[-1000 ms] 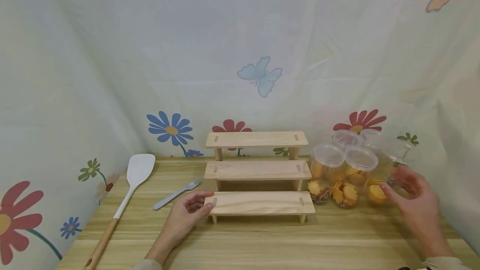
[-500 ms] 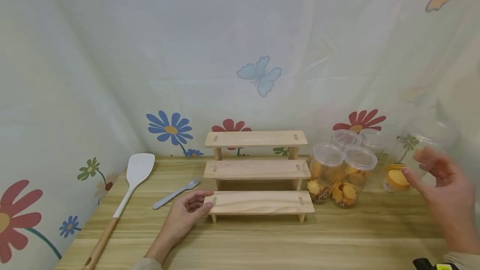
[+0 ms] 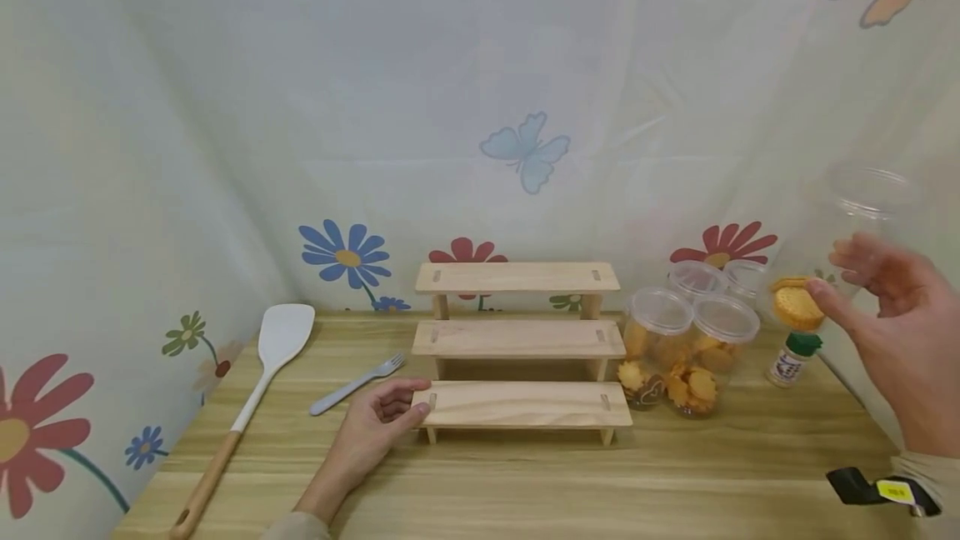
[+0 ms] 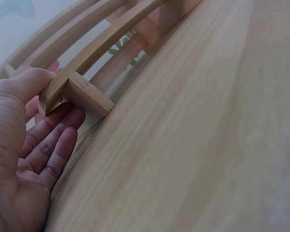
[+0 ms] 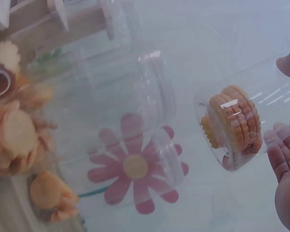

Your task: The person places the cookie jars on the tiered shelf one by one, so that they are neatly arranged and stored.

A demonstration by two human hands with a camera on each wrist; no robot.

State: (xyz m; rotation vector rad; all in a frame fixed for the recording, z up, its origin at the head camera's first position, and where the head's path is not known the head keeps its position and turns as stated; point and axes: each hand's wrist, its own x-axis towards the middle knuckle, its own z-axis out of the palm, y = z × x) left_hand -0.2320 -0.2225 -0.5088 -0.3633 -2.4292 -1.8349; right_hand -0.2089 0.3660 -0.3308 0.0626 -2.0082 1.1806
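Note:
My left hand [image 3: 371, 432] holds the left end of the lowest step of a three-tier wooden stand [image 3: 517, 338]. In the left wrist view the thumb lies over that step's board [image 4: 99, 46] and the fingers are under it. Up in the air at the right, my right hand [image 3: 903, 315] grips a tilted clear plastic jar [image 3: 862, 207]. Stacked round cookies [image 5: 234, 121] sit in the jar's bottom end, seen in the right wrist view. Several other clear jars [image 3: 723, 319] stand right of the stand, the front ones with cookies inside.
A small seasoning bottle [image 3: 791, 361] with a green cap stands below the raised jar. Left of the stand lie a grey fork [image 3: 358, 386] and a white spatula [image 3: 255, 398] with a wooden handle. Flower-printed cloth [image 3: 450, 107] walls the table at back and sides.
My right hand has taken the cookie jar from the group, moved it right and lifted it off the table. The green-capped bottle now shows. My left hand has stayed on the stand.

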